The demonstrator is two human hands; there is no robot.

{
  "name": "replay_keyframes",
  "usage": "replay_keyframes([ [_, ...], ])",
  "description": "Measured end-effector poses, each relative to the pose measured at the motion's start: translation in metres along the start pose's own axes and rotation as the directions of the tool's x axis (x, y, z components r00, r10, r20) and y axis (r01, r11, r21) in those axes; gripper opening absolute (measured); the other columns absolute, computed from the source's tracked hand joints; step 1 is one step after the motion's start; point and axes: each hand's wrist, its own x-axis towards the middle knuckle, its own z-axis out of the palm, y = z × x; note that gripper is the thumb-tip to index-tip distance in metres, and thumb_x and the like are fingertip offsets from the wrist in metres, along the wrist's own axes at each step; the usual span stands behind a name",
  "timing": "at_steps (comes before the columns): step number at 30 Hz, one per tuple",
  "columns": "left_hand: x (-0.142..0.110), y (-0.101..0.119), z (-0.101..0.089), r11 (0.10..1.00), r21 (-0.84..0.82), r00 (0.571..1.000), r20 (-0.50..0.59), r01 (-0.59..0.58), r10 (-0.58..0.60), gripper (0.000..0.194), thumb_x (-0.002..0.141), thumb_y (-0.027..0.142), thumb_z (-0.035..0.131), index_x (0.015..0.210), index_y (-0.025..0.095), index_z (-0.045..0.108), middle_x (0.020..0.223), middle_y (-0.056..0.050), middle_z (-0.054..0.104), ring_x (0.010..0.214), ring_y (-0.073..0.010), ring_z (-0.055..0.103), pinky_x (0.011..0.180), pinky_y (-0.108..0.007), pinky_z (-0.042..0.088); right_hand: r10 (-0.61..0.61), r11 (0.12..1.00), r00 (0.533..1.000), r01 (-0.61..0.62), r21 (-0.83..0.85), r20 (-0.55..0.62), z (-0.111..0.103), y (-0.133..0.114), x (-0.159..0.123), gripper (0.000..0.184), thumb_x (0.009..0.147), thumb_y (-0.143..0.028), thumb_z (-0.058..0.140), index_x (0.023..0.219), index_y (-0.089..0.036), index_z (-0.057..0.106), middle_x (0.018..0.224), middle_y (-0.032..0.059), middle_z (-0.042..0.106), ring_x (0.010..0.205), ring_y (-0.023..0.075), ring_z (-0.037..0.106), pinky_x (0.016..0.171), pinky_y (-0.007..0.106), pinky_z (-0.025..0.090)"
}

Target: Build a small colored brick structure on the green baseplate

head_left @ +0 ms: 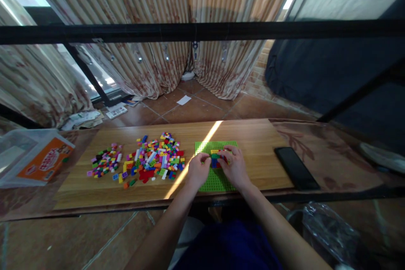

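A green studded baseplate [218, 184] lies on the wooden board, with a small block of coloured building bricks [215, 163] standing on it; blue, yellow, green and red show. My left hand [199, 171] is at the left side of the block, thumb and forefinger pinched together; what they hold, if anything, is too small to name. From the right, my right hand [234, 167] curls its fingers around the block's right side, gripping the bricks there and covering part of them.
Left of the baseplate lie a large heap of loose bricks [155, 158] and a smaller heap [106, 161]. A clear plastic box [31, 158] with an orange label stands at far left. A black phone [296, 168] lies on the right. A black rail [196, 31] crosses beyond the board [259, 135].
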Motion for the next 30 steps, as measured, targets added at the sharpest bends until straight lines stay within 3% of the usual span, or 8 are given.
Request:
replay_keyframes([
  [15,0.007,-0.002,0.007,0.999,0.040,1.000,0.017,0.010,-0.010,0.012,0.077,0.022,0.061,0.083,0.014,0.068,0.079,-0.007,0.070,0.076,-0.0174,0.063,0.072,-0.029,0.048,0.183,0.969,0.983,-0.176,0.173,-0.022,0.009,0.002,-0.001,0.022,0.077,-0.025,0.063,0.097,-0.021,0.072,0.112,0.0106,0.059,0.105,0.0246,0.056,0.092,0.044,0.047],
  [24,0.007,0.000,0.005,1.000,0.009,1.000,0.008,0.013,-0.013,0.011,0.076,0.021,0.063,0.082,0.015,0.069,0.079,-0.006,0.071,0.076,-0.0171,0.064,0.072,-0.028,0.048,0.227,0.946,0.971,-0.201,0.253,-0.078,0.011,0.003,-0.001,0.023,0.080,-0.030,0.059,0.097,-0.020,0.071,0.110,0.0117,0.061,0.104,0.0252,0.057,0.092,0.045,0.046],
  [30,0.014,0.001,0.004,0.997,0.039,0.998,0.019,0.067,-0.068,0.015,0.079,0.026,0.059,0.078,0.015,0.070,0.072,-0.005,0.070,0.071,-0.0172,0.064,0.066,-0.027,0.047,0.301,0.916,0.951,-0.268,0.299,-0.066,0.014,0.010,0.004,0.029,0.080,-0.035,0.057,0.100,-0.018,0.068,0.104,0.0108,0.064,0.099,0.0240,0.059,0.090,0.042,0.047],
])
